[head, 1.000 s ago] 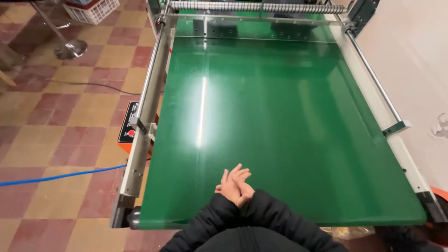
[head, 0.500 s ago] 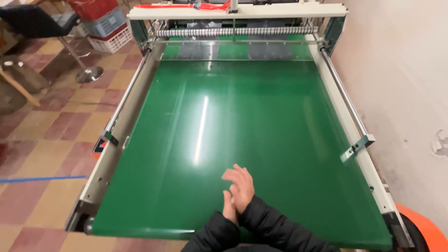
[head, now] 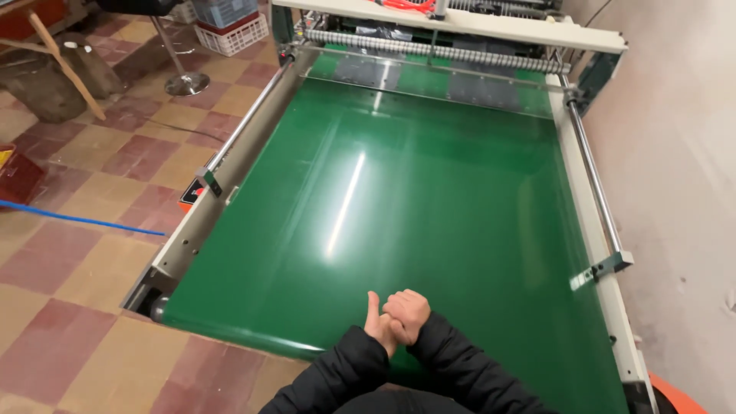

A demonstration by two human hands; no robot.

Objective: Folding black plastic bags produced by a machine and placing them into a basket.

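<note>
The green conveyor belt (head: 429, 207) fills my view, its glossy surface bare from the roller bar (head: 437, 52) down to me. Nothing lies on it. My right hand (head: 408, 313) is curled over my left hand (head: 377, 326), clasped together and holding nothing, at the belt's near edge.
</note>
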